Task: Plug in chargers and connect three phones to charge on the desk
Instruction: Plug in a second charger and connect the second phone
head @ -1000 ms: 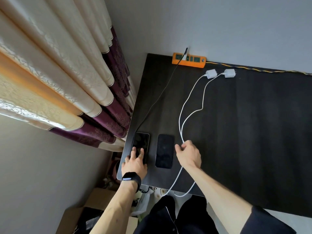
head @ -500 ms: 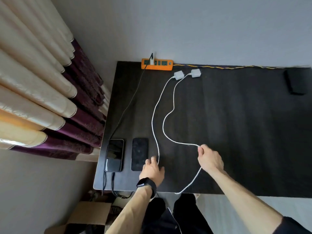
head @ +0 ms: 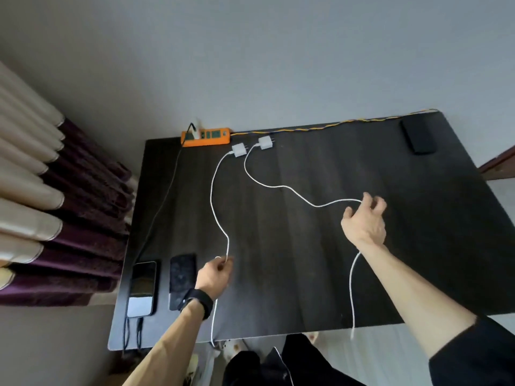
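One cable point(head: 213, 196) pinched in left hand point(head: 216, 274) fingers; other cable point(head: 278, 186) hooked by blurred right hand point(head: 363, 225) fingers.

Blur left the right hand's point(head: 363, 225) hold on the right cable point(head: 292, 190) unclear, the left hand point(head: 216, 275) hid part of the left cable point(head: 213, 196) it pinched, and its wristband point(head: 199, 300) covered a phone's point(head: 181, 274) corner.

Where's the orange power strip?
In the head view, the orange power strip sits at the desk's far left edge by the wall, just left of a white charger.
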The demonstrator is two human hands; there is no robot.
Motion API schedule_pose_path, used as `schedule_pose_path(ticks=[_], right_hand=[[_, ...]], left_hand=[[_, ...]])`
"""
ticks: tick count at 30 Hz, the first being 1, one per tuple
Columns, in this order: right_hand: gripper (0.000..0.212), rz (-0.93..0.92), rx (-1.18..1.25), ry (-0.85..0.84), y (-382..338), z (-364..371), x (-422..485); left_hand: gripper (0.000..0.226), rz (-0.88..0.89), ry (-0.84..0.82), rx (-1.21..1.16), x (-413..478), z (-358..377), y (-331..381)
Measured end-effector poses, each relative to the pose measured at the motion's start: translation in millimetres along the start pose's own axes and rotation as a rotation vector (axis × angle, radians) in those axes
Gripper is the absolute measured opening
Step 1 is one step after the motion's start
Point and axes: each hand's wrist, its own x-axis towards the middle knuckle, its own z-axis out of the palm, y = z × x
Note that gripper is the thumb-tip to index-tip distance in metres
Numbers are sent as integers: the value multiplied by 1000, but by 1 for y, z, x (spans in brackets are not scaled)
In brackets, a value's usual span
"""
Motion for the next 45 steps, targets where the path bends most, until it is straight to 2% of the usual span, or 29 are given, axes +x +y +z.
schedule_pose_path(ticks=[2,4,8,10,13,16,17,21,24,28,30,32,36,39,41,45], right_hand=[[49,-71,55,-88,-4,13,-12],[41,-109,188,-325,-16,32,-31],[38,174,646,-1007,-71,59,-79],[35,264,790,-1125,-99,69,-90],[17,276,868,-1046,-133,75,-93],[13,70,738,-1008,-142,72,-93],[14,29,709,-1037,-140,67,-96],[19,-97,587,-1123,-110,47,-113],[21,-159,536,-1166,-79,39,-126],[22,-185,429,-1221,-47,35,-136],[23,-143,364,-1226,-34,35,-138],[22,-67,318,-1217,-24,37,-138],[28,125,371,-1105,-26,56,-134],[42,311,586,-973,-59,79,-126],[46,398,732,-958,-90,97,-121],[34,592,920,-929,-137,121,-115]], left_hand=[[19,66,6,-46,-9,-1,25],[18,102,-37,-107,-21,-3,48],[18,120,-193,-164,-46,-14,68],[18,76,-269,-164,-56,-20,67],[20,-76,-304,-264,-72,-31,54],[50,-236,-321,-437,-75,-40,41],[52,-283,-320,-507,-73,-41,40],[46,-355,-242,-699,-51,-42,55],[38,-375,-265,-789,-31,-36,72],[17,-371,-227,-969,-10,-19,85],[13,-379,-119,-1021,-1,-13,82],[13,-348,-73,-970,4,-10,73],[17,-142,-279,-693,-12,-16,56],[19,-44,-410,-633,-26,-27,44],[23,-15,-453,-565,-32,-33,33],[17,26,-502,-450,-37,-41,14]])
